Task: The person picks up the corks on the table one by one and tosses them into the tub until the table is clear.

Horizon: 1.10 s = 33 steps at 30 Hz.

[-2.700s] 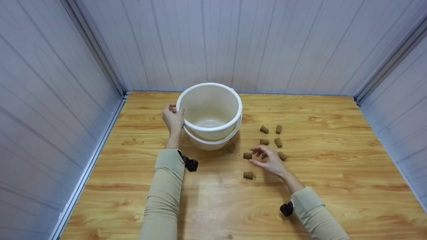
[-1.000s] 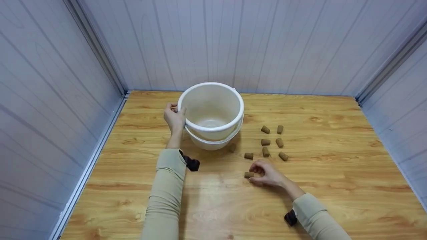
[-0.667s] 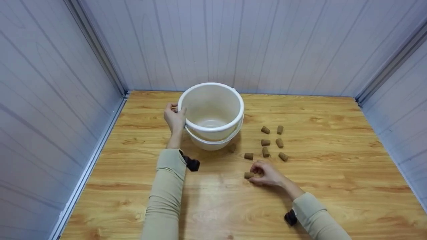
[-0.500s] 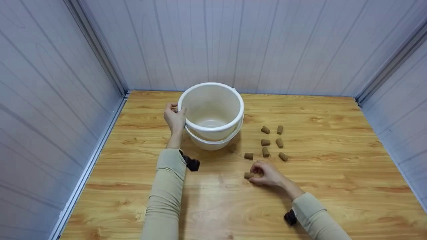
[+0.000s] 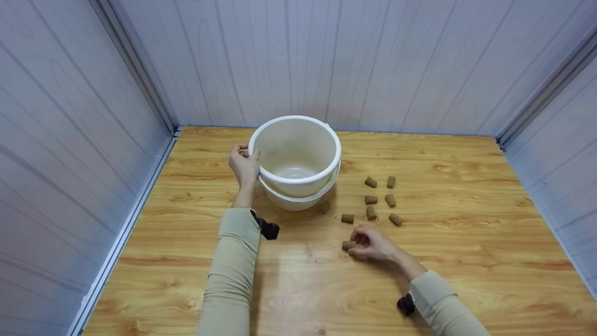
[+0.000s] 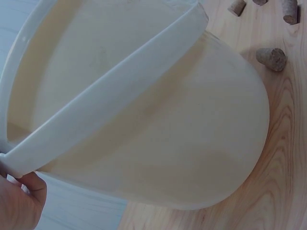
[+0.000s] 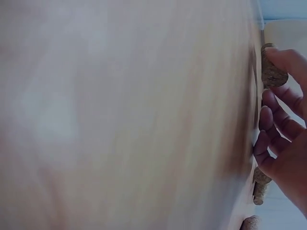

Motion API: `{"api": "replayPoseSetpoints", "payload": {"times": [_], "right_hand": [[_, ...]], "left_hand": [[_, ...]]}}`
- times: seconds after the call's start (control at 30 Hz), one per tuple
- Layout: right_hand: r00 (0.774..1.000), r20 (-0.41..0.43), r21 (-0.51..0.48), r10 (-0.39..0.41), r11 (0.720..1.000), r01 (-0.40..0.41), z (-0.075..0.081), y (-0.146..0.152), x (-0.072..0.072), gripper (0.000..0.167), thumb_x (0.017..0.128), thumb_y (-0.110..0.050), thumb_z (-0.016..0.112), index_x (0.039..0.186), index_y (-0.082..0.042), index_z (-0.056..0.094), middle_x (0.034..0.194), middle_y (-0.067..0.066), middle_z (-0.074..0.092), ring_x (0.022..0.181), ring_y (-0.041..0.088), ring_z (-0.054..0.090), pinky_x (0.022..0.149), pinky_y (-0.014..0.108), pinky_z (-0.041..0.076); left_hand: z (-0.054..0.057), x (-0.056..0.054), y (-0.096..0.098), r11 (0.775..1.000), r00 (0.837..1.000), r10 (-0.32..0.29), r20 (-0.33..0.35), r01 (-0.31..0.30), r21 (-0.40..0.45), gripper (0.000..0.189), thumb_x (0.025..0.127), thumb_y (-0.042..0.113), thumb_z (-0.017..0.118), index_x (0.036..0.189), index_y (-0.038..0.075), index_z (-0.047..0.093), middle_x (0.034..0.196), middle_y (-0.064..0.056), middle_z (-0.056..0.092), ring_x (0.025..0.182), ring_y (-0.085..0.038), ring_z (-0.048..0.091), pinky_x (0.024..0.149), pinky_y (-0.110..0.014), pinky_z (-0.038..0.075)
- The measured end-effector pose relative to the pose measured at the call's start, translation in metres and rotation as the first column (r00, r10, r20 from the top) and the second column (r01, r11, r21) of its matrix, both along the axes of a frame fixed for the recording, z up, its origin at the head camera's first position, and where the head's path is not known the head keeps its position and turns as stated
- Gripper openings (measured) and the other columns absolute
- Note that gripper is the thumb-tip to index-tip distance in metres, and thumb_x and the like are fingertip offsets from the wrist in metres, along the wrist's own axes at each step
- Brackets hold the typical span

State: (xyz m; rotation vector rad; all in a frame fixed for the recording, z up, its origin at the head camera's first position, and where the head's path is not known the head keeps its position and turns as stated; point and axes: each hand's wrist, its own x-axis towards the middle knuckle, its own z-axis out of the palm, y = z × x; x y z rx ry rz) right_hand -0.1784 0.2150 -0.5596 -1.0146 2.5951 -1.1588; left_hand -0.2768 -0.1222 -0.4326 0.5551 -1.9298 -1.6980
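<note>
A white plastic bucket (image 5: 298, 191) stands upright, its handle hanging down at the front. My left hand (image 5: 244, 167) grips its rim on the left, thumb at the inner side. In the left wrist view only part of that hand (image 6: 20, 203) shows beside the bucket's handle (image 6: 105, 91). My right hand (image 5: 377, 244) pinches the nearest cork (image 5: 348, 245) between thumb and fingers, low over the table. The right wrist view shows this cork (image 7: 273, 69) at the fingertips, with the other fingers curled.
Several more corks lie to the right of the bucket, among them one cork (image 5: 347, 218) just beyond my right hand. Another cork (image 5: 325, 207) sits in shadow by the bucket's base. Pale panel walls (image 5: 298, 65) border the wooden table (image 5: 298, 280) at the back and sides.
My right hand has come from among the farther corks toward the front and taken hold of the nearest cork. Lately it has stayed nearly still. The left hand keeps its grip on the bucket.
</note>
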Motion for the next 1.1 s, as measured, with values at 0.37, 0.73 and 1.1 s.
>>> {"api": "replayPoseSetpoints", "payload": {"times": [0.37,0.73,1.1], "right_hand": [[0.998,-0.051,-0.061,0.022,0.998,-0.026,0.007,-0.003,-0.004,0.019,0.079,-0.008,0.078,0.089,-0.003,0.063,0.082,0.002,0.058,0.072,0.013,0.052,0.062,0.026,0.046],[0.994,-0.109,-0.111,-0.015,0.994,0.003,0.032,-0.007,-0.01,0.017,0.081,-0.011,0.077,0.091,-0.006,0.064,0.085,0.002,0.059,0.075,0.018,0.054,0.065,0.029,0.046],[0.982,-0.185,-0.168,-0.031,0.986,-0.001,0.06,-0.014,-0.024,0.016,0.079,-0.006,0.076,0.089,-0.005,0.064,0.084,0.005,0.06,0.073,0.028,0.055,0.06,0.039,0.047]], "left_hand": [[-0.002,-0.001,0.0,1.0,1.0,0.005,-0.006,-0.005,-0.006,0.017,0.079,-0.009,0.067,0.095,-0.007,0.062,0.064,0.001,0.045,0.061,-0.01,0.043,0.055,-0.021,0.036],[0.001,0.0,0.0,1.0,1.0,0.002,0.014,-0.002,-0.005,0.017,0.079,-0.009,0.067,0.096,-0.006,0.063,0.064,0.002,0.045,0.062,-0.01,0.043,0.057,-0.022,0.035],[0.001,0.0,0.0,1.0,1.0,-0.002,0.023,0.002,0.003,0.017,0.079,-0.009,0.068,0.095,-0.005,0.062,0.067,0.0,0.046,0.064,-0.012,0.043,0.058,-0.023,0.036]]}}
